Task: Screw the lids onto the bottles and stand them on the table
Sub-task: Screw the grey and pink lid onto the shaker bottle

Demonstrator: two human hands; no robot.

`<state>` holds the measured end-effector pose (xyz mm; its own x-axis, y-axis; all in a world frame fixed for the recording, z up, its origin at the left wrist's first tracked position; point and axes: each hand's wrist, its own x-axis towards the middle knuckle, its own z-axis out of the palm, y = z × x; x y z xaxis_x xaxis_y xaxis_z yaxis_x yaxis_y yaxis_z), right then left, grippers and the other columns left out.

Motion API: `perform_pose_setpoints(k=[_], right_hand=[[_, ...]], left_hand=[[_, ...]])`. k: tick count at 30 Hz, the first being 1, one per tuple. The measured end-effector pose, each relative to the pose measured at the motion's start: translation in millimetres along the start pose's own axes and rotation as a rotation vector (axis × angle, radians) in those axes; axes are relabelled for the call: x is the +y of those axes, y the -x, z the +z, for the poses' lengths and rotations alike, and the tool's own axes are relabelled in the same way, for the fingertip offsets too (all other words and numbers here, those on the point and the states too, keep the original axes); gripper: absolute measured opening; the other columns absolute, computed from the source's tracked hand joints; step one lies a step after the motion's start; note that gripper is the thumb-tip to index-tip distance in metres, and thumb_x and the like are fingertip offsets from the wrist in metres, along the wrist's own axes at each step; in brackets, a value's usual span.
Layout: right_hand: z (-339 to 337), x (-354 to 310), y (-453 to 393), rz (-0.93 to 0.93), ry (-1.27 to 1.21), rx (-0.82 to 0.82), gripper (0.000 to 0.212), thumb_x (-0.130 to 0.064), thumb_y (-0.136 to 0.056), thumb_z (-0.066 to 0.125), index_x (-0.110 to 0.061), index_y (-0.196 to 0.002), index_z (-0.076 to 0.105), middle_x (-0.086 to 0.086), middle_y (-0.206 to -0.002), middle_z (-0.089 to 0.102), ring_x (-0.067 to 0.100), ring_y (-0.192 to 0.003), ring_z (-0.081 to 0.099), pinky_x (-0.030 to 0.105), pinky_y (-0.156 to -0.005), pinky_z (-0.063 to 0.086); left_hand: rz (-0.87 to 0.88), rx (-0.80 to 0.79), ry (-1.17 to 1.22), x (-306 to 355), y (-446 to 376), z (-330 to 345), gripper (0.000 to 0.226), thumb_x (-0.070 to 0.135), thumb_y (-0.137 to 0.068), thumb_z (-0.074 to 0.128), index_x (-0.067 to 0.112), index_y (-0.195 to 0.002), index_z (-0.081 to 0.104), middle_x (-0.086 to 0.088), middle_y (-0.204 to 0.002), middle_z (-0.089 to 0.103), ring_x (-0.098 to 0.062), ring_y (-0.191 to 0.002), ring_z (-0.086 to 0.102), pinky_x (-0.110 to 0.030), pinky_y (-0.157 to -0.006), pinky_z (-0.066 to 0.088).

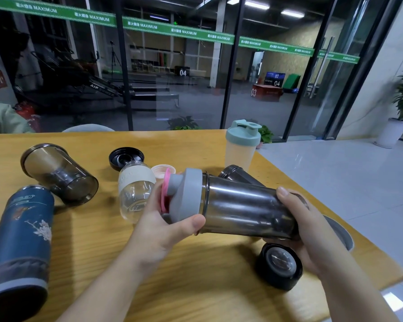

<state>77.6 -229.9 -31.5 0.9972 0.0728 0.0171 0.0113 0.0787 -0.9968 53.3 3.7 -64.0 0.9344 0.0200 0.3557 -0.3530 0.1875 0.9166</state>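
Observation:
I hold a dark smoky bottle (247, 205) sideways above the wooden table (196, 270). My right hand (312, 228) grips its base end. My left hand (163, 226) grips the grey lid (187, 194) with a pink flap, which sits on the bottle's mouth. A frosted shaker with a teal lid (241, 145) stands upright at the back. Lying on the table are a clear bottle with a white band (135, 189), a smoky cup (58, 173), a blue flask (19, 247) and another dark bottle (237, 175) behind my bottle.
Loose lids lie about: a black one (126, 156) at the back, a pink one (163, 170) beside the clear bottle, and a black one (279, 266) near my right wrist. The table's right edge runs close to my right hand. Glass walls stand behind.

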Motion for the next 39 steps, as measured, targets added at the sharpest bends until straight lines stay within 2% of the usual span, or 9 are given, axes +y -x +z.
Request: perform_pose_setpoints(k=[5, 9, 13, 17, 21, 23, 30, 36, 39], right_hand=[[-2.5, 0.8, 0.6, -0.049, 0.009, -0.068, 0.062, -0.052, -0.052, 0.079, -0.04, -0.11, 0.061, 0.001, -0.108, 0.066, 0.023, -0.089, 0.07, 0.05, -0.081, 0.056], [-7.5, -1.4, 3.3, -0.237, 0.232, -0.142, 0.068, -0.046, -0.061, 0.07, -0.061, -0.122, 0.046, -0.012, -0.131, 0.052, 0.016, -0.103, 0.066, 0.037, -0.074, 0.058], [-11.4, -4.9, 3.2, -0.238, 0.246, -0.042, 0.053, -0.035, -0.072, 0.062, -0.05, -0.123, 0.051, -0.004, -0.109, 0.06, 0.019, -0.07, 0.069, 0.026, -0.055, 0.054], [-11.8, -7.7, 2.5, -0.157, 0.175, 0.036, 0.042, -0.039, -0.077, 0.071, -0.035, -0.117, 0.056, 0.008, -0.082, 0.058, 0.016, -0.045, 0.055, 0.023, -0.037, 0.04], [-14.0, -6.5, 2.2, -0.101, 0.22, 0.068, 0.036, -0.05, -0.073, 0.063, -0.028, -0.101, 0.055, 0.001, -0.068, 0.064, 0.018, -0.049, 0.06, 0.03, -0.044, 0.042], [-13.1, -6.5, 2.7, -0.079, 0.252, 0.073, 0.032, -0.05, -0.08, 0.06, -0.024, -0.097, 0.053, 0.005, -0.067, 0.062, 0.019, -0.049, 0.059, 0.028, -0.042, 0.042], [-12.6, -7.5, 3.0, 0.114, 0.336, 0.008, 0.05, -0.052, -0.095, 0.036, -0.008, -0.081, 0.056, -0.001, -0.042, 0.052, 0.018, -0.036, 0.046, 0.024, -0.038, 0.035], [-22.3, -3.0, 6.0, 0.162, 0.359, -0.105, 0.051, -0.057, -0.093, 0.035, -0.017, -0.092, 0.067, 0.011, -0.072, 0.071, 0.029, -0.058, 0.065, 0.03, -0.051, 0.048], [-25.3, -1.2, 16.7, -0.052, 0.406, -0.141, 0.059, -0.067, -0.086, 0.043, -0.026, -0.127, 0.055, 0.018, -0.13, 0.059, 0.031, -0.114, 0.058, 0.04, -0.095, 0.047]], left_hand=[[-0.088, 0.02, 0.045, 2.2, -1.7, -3.4, 0.075, 0.037, -0.048, 0.083, 0.034, -0.119, 0.056, -0.01, -0.121, 0.064, -0.029, -0.109, 0.062, -0.05, -0.09, 0.05], [-0.263, 0.062, 0.183, 4.7, -4.0, -3.3, 0.074, 0.048, -0.036, 0.087, 0.032, -0.106, 0.065, -0.004, -0.106, 0.073, -0.017, -0.086, 0.07, -0.043, -0.074, 0.058], [-0.354, 0.051, 0.222, 10.3, -4.7, -2.7, 0.069, 0.079, -0.047, 0.068, 0.034, -0.099, 0.073, -0.005, -0.101, 0.073, -0.019, -0.08, 0.068, -0.041, -0.066, 0.058], [-0.424, 0.021, 0.164, 10.8, -5.7, 0.9, 0.064, 0.075, -0.057, 0.067, 0.028, -0.1, 0.07, -0.009, -0.085, 0.073, -0.033, -0.081, 0.066, -0.038, -0.057, 0.056], [-0.418, 0.045, 0.102, 4.1, 0.7, 6.9, 0.093, 0.069, -0.042, 0.077, 0.013, -0.114, 0.06, -0.034, -0.12, 0.055, -0.034, -0.089, 0.054, -0.034, -0.056, 0.055], [-0.397, 0.049, 0.132, 2.0, 1.5, 7.5, 0.076, 0.055, -0.049, 0.079, 0.011, -0.109, 0.061, -0.029, -0.117, 0.06, -0.03, -0.088, 0.052, -0.033, -0.059, 0.057], [-0.205, 0.017, 0.004, 0.3, -1.2, 2.7, 0.099, 0.063, -0.037, 0.086, 0.023, -0.122, 0.053, -0.001, -0.109, 0.071, -0.019, -0.104, 0.066, -0.036, -0.085, 0.055], [-0.137, -0.001, 0.001, 5.4, 2.1, 5.5, 0.078, 0.039, -0.049, 0.075, 0.023, -0.121, 0.051, 0.001, -0.109, 0.07, -0.006, -0.095, 0.067, -0.017, -0.069, 0.051], [-0.192, 0.019, 0.074, 6.4, 0.8, 5.2, 0.086, 0.044, -0.041, 0.086, 0.025, -0.118, 0.055, 0.002, -0.106, 0.073, -0.013, -0.096, 0.068, -0.025, -0.073, 0.055]])
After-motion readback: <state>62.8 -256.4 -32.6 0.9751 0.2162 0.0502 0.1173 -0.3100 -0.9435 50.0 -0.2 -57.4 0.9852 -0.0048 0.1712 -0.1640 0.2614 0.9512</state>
